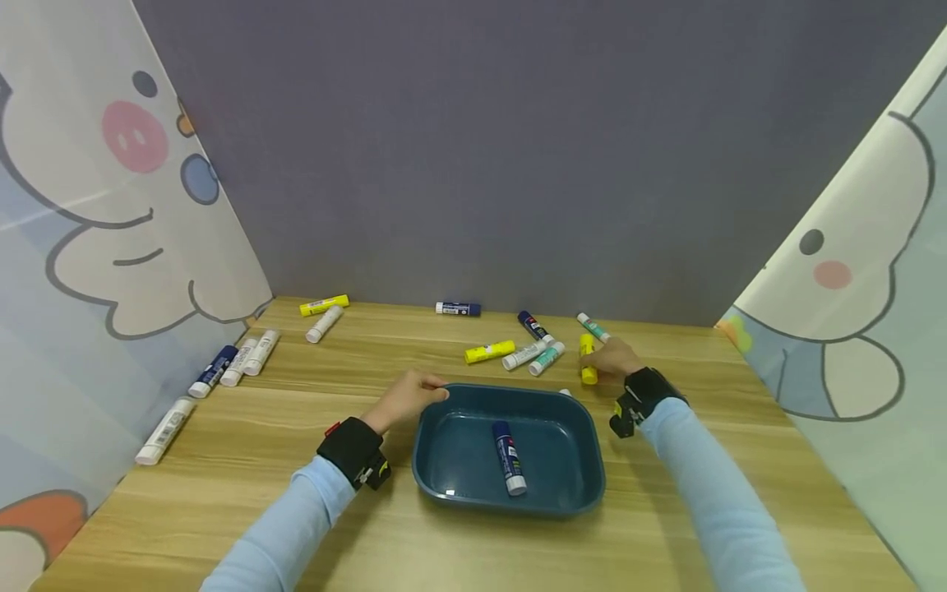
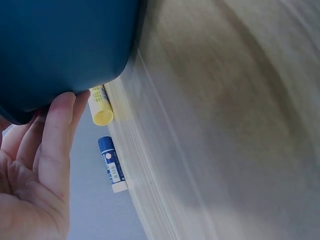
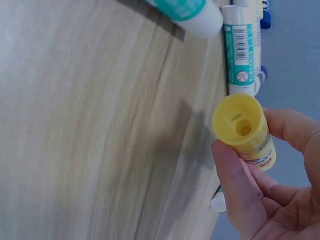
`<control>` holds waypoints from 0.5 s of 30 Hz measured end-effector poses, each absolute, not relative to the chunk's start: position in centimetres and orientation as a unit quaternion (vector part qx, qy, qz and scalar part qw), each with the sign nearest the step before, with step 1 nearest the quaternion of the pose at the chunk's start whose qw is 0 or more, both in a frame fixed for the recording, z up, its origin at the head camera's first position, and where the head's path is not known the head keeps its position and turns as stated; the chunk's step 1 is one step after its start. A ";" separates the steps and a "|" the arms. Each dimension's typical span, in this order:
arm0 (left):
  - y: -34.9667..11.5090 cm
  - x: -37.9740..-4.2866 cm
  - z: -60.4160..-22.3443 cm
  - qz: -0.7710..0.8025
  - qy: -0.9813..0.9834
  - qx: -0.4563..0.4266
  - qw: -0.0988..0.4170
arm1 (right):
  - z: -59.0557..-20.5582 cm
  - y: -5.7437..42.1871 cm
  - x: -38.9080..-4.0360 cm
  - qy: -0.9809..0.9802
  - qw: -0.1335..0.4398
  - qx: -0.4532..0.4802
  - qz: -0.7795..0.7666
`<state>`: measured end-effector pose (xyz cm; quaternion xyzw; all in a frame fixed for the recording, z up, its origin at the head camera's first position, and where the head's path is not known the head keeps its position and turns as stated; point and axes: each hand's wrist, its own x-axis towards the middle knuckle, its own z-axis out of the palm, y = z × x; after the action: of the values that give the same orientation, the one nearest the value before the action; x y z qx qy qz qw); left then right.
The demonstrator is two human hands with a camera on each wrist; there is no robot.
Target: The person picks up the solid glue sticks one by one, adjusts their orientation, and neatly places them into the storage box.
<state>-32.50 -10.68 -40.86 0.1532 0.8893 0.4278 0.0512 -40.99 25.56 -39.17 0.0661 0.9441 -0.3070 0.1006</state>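
Observation:
My left hand (image 1: 408, 400) grips the back left corner of a dark blue plastic basin (image 1: 436, 493), thumb over the rim and fingers against the outer wall in the left wrist view. Inside the basin lies one navy glue stick (image 1: 509, 457) with a white end. To the right, my right hand (image 1: 616, 359) pinches a yellow glue stick (image 3: 242, 122) between thumb and fingers; its round hollow end faces the right wrist camera. Close by are a green-and-white glue stick (image 1: 547, 359), a white one (image 1: 524, 355) and another yellow one (image 1: 489, 352).
Several more glue sticks lie along the back and left of the wooden table (image 1: 296, 427), among them a navy one (image 1: 458, 309) and a yellow one (image 1: 324, 305). A grey panel (image 1: 473, 164) stands behind, with cartoon-printed panels (image 1: 89, 271) at both sides.

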 end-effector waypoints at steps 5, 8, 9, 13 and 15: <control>-10.7 -32.4 -40.7 0.427 0.891 0.143 0.056 | -38.4 25.1 -40.3 0.924 0.122 0.077 -0.353; -10.6 -32.4 -40.6 0.422 0.894 0.137 0.058 | -37.9 24.8 -39.8 0.915 0.134 0.070 -0.374; -10.6 -32.4 -40.7 0.420 0.895 0.137 0.058 | -37.8 24.7 -39.6 0.913 0.135 0.067 -0.378; -10.6 -32.5 -40.7 0.414 0.898 0.139 0.059 | -37.2 24.4 -39.0 0.906 0.140 0.048 -0.397; -10.6 -32.5 -40.8 0.415 0.897 0.137 0.061 | -36.9 24.3 -38.7 0.902 0.143 0.041 -0.405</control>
<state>-32.47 -10.62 -40.77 0.1373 0.8972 0.4152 0.0613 -38.71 24.28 -36.88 0.0408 0.9020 -0.4054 0.1426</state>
